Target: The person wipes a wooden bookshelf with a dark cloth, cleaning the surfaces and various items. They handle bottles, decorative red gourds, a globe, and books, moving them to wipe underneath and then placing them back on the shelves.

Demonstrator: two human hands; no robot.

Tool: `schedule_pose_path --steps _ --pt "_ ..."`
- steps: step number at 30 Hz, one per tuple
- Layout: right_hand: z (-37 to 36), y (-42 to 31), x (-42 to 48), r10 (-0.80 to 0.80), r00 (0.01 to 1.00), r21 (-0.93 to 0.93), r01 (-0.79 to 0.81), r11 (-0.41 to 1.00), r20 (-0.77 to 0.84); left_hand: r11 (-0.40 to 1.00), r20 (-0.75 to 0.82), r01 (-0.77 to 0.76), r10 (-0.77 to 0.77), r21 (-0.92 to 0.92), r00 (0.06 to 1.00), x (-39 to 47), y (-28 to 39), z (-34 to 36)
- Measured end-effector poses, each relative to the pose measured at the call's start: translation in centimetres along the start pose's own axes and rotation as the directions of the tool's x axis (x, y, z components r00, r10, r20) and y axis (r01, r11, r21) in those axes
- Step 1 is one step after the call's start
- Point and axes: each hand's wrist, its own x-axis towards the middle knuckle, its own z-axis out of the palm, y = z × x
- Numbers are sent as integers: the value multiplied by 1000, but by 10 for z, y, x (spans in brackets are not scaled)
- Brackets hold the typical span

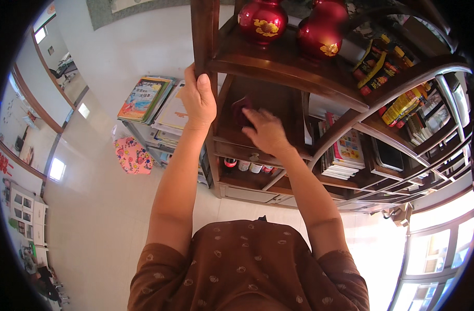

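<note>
My left hand (199, 97) grips the dark wooden upright post (204, 35) at the left side of a display shelf unit. Inside a compartment, my right hand (265, 130) is slightly blurred, its fingers at a dark red cloth (241, 110) on the brown wooden shelf board (274, 93). The fingers lie over the cloth's right edge; how firmly they hold it cannot be told. Just below my right wrist is a drawer with a small knob (254, 156). Two glossy red vases with gold flowers, one at the left (263, 21) and one at the right (320, 37), stand on the shelf above.
Picture books (143, 99) and papers lie on a low grey rack (138, 132) at left, beside a pink patterned bag (132, 155). Cans and bottles (255, 167) stand beneath the drawer. Stacked books (344, 153), yellow-and-black packages (377, 68) and a dark flat device (388, 154) fill compartments at right.
</note>
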Motion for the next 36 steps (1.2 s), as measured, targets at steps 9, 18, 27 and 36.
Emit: schedule_pose_path --steps 9,18,27,36 --pt "57 -1 67 64 979 -7 -64 998 192 997 12 -63 62 43 998 2 -6 -4" --pt "94 50 148 249 963 40 -254 966 104 993 8 -115 115 16 993 3 -8 -1" --pt "79 49 169 297 943 171 -320 932 149 989 -6 -148 148 10 989 5 -3 -2" --pt "103 50 138 102 992 46 -106 993 75 986 -30 -150 152 68 988 4 -7 -2"
